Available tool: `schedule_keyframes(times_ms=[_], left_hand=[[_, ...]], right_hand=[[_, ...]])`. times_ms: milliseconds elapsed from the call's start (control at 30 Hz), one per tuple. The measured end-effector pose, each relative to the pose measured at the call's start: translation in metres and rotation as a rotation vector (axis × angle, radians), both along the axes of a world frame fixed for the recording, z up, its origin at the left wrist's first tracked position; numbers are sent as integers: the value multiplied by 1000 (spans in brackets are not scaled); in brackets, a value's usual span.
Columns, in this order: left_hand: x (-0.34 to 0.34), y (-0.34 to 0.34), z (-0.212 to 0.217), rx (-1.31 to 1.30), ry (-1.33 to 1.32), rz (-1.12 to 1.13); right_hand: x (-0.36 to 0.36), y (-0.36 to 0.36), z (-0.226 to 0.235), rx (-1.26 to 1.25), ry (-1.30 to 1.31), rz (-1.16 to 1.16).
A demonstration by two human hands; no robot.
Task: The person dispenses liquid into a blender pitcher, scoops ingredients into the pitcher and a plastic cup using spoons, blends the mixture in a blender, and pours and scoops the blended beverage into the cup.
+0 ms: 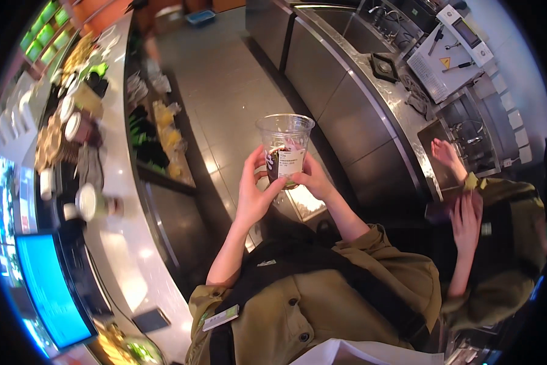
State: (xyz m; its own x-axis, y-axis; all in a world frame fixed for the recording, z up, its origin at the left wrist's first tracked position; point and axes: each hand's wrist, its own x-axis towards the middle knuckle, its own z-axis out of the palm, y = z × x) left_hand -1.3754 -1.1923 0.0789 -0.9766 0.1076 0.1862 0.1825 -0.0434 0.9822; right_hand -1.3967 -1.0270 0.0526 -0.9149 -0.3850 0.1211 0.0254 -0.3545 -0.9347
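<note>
We see a pale worktop [118, 258] on the left, a blue-lit screen [51, 286] by its outer edge. Beyond its inner edge, over the floor [209, 100], our 2 hands, left hand [254, 190] and right hand [315, 179], grip 1 clear cup [284, 141] upright between them. Its dark contents [275, 174] are possibly liquid; a white label [292, 163] faces us.

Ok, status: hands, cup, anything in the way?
Left hand, right hand: shared grip on clear cup. Label facing wearer, dark contents low. Nothing blocking; co-worker's hands apart, off right.
</note>
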Motion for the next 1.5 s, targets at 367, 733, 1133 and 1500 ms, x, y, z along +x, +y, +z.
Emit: schedule_keyframes(times_ms=[367, 733, 1133, 1500], left_hand=[[-290, 101, -1, -104, 97, -153], [-637, 161, -36, -197, -5, -321], [-832, 505, 69, -169, 675, -1007], [-916, 756, 244, -191, 1694, -534]], right_hand=[[-263, 103, 48, 259, 84, -245], [-442, 307, -129, 361, -77, -1556], [-449, 400, -116, 637, -314, -2145], [-452, 355, 43, 781, -342, -2886]])
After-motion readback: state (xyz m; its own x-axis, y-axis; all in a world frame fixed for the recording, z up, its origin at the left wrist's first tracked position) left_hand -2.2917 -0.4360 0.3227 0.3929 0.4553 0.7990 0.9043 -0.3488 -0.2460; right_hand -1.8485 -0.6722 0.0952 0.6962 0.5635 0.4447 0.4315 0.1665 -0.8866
